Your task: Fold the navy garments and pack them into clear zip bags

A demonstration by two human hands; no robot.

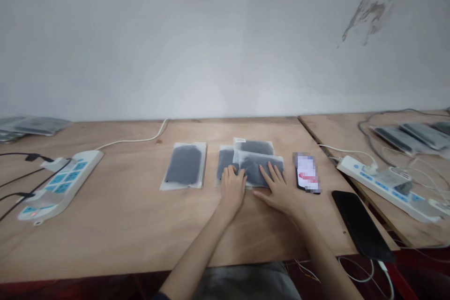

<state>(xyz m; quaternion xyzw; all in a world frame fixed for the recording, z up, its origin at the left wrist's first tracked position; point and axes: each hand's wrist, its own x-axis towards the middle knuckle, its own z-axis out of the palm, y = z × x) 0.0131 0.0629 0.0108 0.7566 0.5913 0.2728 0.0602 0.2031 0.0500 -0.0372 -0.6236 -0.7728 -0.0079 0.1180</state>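
Several frosted plastic pouches with dark flat contents lie in the middle of the wooden table. The top pouch (251, 164) lies tilted over a pouch behind it (258, 146) and beside another pouch (224, 159) on the left. My left hand (232, 186) has its fingers bent and closed at the lower left corner of the top pouch. Spread flat, my right hand (279, 190) rests with its fingertips on that pouch's right part. Farther left, a separate frosted pouch (184, 164) lies flat, apart from both hands.
A phone with a lit, blurred screen (307, 172) lies right of my right hand. Nearer the right edge is a black phone-shaped device (362, 222) with a white cable. Power strips (65, 183) sit at both sides. More pouches (427, 136) lie far right, others (38, 124) far left.
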